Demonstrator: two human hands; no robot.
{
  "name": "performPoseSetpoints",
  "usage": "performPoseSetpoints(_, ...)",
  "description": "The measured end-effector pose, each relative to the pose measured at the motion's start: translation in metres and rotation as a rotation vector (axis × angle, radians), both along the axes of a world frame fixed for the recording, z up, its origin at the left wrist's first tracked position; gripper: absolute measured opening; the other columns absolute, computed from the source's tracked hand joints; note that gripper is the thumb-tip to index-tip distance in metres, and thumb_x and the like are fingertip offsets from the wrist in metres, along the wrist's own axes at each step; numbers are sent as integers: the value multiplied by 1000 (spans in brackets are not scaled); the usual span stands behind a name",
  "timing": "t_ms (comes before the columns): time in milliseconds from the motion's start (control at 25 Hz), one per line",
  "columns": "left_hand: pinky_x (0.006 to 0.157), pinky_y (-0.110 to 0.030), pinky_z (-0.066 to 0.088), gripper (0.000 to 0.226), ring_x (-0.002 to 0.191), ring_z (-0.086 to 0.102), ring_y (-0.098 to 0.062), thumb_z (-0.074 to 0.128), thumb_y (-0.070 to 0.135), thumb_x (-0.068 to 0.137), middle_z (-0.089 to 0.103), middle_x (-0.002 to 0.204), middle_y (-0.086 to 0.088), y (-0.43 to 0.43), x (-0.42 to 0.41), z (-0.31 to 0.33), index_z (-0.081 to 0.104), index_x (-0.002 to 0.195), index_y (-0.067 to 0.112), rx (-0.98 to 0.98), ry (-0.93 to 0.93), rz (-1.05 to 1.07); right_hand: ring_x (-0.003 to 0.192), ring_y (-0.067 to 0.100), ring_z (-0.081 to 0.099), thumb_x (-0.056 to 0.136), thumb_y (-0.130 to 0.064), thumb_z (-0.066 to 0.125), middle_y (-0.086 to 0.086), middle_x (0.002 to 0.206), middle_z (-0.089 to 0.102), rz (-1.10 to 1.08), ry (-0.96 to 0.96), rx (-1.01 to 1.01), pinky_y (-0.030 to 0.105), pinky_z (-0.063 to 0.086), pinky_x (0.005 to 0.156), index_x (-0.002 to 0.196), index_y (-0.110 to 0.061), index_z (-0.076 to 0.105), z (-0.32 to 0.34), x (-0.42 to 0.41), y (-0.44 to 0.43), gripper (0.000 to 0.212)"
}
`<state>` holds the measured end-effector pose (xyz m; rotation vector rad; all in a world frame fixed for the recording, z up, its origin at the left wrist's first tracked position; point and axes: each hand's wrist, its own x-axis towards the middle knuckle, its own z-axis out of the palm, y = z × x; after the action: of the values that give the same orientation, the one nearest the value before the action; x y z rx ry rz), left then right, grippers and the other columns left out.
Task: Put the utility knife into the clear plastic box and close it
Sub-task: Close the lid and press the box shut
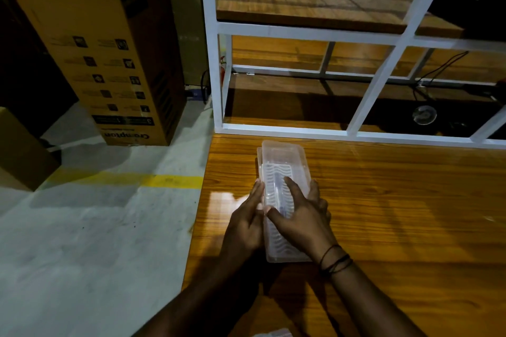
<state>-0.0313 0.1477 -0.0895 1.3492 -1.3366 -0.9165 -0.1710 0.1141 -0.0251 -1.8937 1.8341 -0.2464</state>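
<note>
A long clear plastic box (283,161) lies on the wooden table (397,213), its length running away from me, with a ribbed lid on top. My left hand (246,223) grips its left side, fingers along the edge. My right hand (299,216) lies over the lid and wraps the right side, thumb and forefinger pressing on top. A faint bluish shape shows through the lid under my right hand; I cannot tell if it is the utility knife.
A white metal frame (301,29) with wooden shelves stands at the table's far edge. A tall cardboard carton (109,49) stands on the grey floor to the left, beside a yellow floor line (153,180). The table's left edge runs close to the box.
</note>
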Motion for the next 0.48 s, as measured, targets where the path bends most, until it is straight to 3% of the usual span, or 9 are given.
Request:
performPoseSetpoints(120, 102, -18, 52, 49, 131, 54, 8, 45, 16, 108, 52, 149, 13, 4, -1, 5, 38, 156, 21, 97, 84, 5, 148, 40, 12, 86, -70, 52, 15, 166, -5, 22, 32, -48, 50, 19, 118, 156, -41, 8, -5, 1, 3, 88)
performPoseSetpoints(200, 92, -8, 51, 49, 126, 56, 10, 46, 20, 107, 53, 144, 15, 4, -2, 5, 39, 156, 22, 132, 96, 39, 148, 40, 13, 87, -70, 48, 18, 165, -3, 46, 91, -69, 49, 21, 118, 157, -35, 9, -8, 1, 3, 87)
performPoseSetpoints(360, 92, -15, 55, 50, 124, 60, -1, 52, 18, 105, 56, 147, 7, 0, -6, 4, 43, 154, 26, 192, 170, 99, 146, 39, 15, 89, -71, 43, 16, 165, 1, 61, 120, -93, 48, 24, 117, 156, -34, 15, -11, -2, 2, 81)
performPoseSetpoints(480, 102, -31, 55, 49, 127, 60, -14, 53, 20, 105, 58, 144, 0, 0, -13, 13, 43, 152, 27, 219, 93, 150, 142, 38, 20, 93, -68, 37, 14, 165, 7, 57, 125, -130, 47, 30, 114, 155, -39, 17, -14, -7, 5, 72)
